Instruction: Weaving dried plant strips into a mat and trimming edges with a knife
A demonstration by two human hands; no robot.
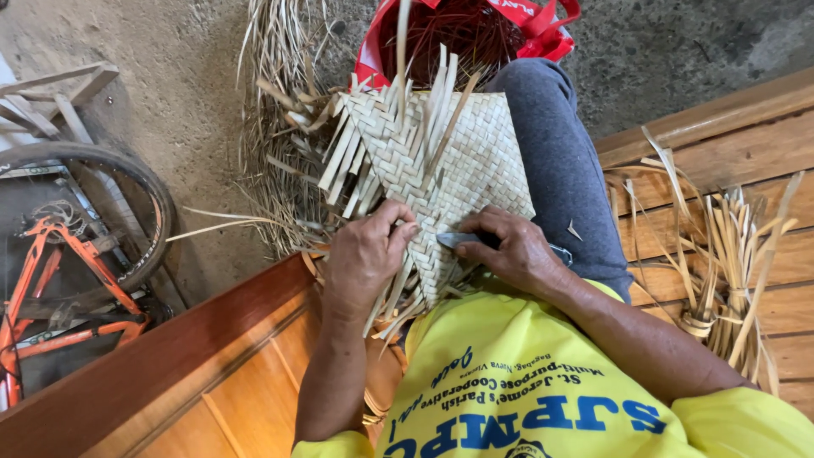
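Observation:
A partly woven mat of pale palm strips rests on my lap, with loose strip ends fanning out at its left and top. My left hand grips the mat's near left edge, fingers curled over the strips. My right hand is closed on a small knife whose grey blade points left against the weave. My grey-trousered leg lies under the mat's right side.
A red bag of dark red strips stands on the concrete floor beyond the mat. Dry strips lie piled at the left. More loose strips lie on the wooden bench at the right. An orange bicycle stands at the far left.

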